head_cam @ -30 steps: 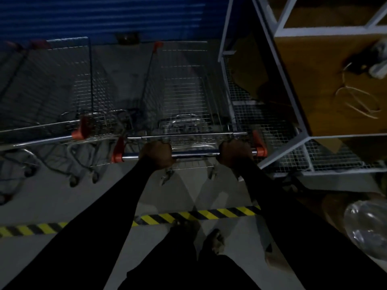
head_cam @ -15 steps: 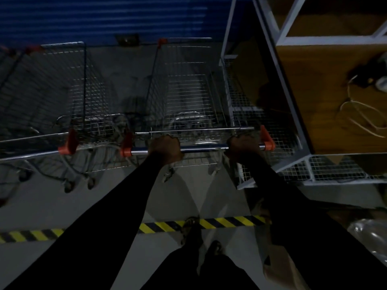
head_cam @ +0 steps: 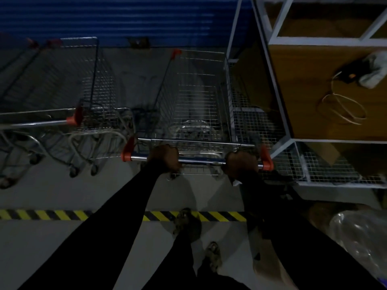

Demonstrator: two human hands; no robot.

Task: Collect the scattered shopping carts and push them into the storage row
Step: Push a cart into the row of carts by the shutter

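Left hand (head_cam: 164, 158) and right hand (head_cam: 240, 164), fingers curled round the silver wire shopping cart (head_cam: 196, 97) by its chrome handle (head_cam: 201, 161), seem one short push from lining it up with the parked carts (head_cam: 92, 95) at nine o'clock.

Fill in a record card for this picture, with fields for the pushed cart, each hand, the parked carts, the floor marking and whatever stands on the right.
pushed cart: wire shopping cart, nose toward the blue shutter
left: left hand grips the handle bar
right: right hand grips the same bar, near its orange end
parked: parked carts stand to the left, apart from the pushed one
floor marking: yellow-black striped tape; one foot on it
right side: white-framed mesh rack, close beside the cart
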